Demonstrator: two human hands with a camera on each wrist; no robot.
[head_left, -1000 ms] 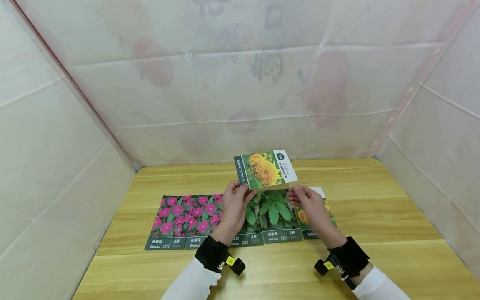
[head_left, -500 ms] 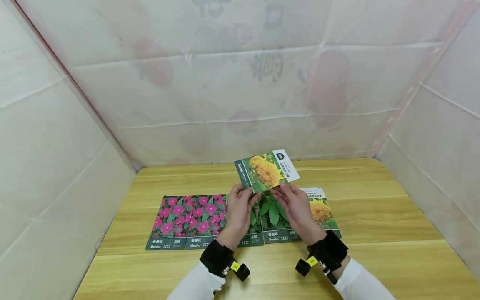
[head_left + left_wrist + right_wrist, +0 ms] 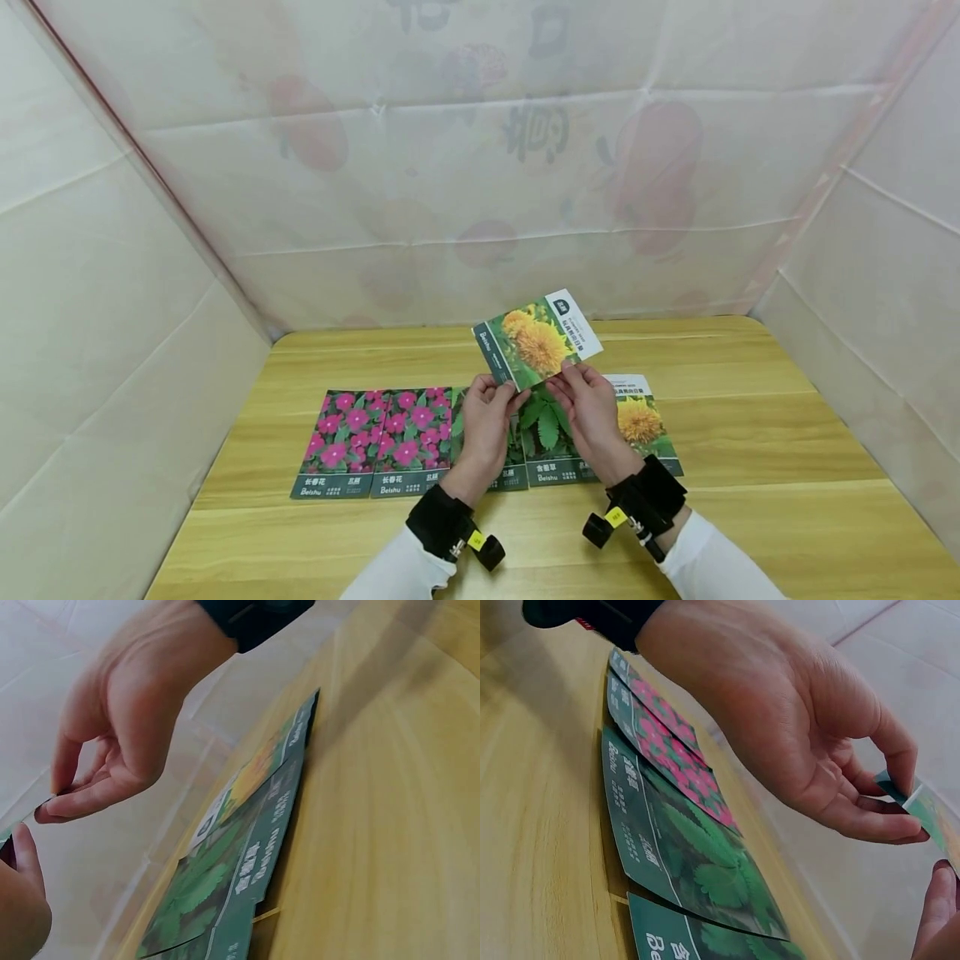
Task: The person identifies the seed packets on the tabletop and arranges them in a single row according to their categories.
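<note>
A seed packet (image 3: pixel 534 340) with yellow sunflower-like blooms is held up above the table, turned sideways and tilted. My left hand (image 3: pixel 486 425) pinches its lower corner at the dark green end. On the lower edge, nearer the white end, the thumb and fingers of my right hand (image 3: pixel 594 421) pinch it too. The right wrist view shows the left hand (image 3: pixel 780 727) with the packet's dark end between thumb and fingers. In the left wrist view the right hand (image 3: pixel 131 712) pinches the packet's edge. Behind the hands, mimosa packets (image 3: pixel 551 468) are partly hidden.
Side by side in a row on the wooden table (image 3: pixel 300 550) lie two pink-flower packets (image 3: pixel 341 433), (image 3: pixel 408 437), the green-leaf ones, and another yellow-flower packet (image 3: pixel 641 421) at the right. Pale cloth walls (image 3: pixel 420 192) stand behind and at both sides.
My right hand has moved left from beside the packet and now pinches its lower edge. The packet has tilted more, its white end rising slightly. The row on the table has not moved.
</note>
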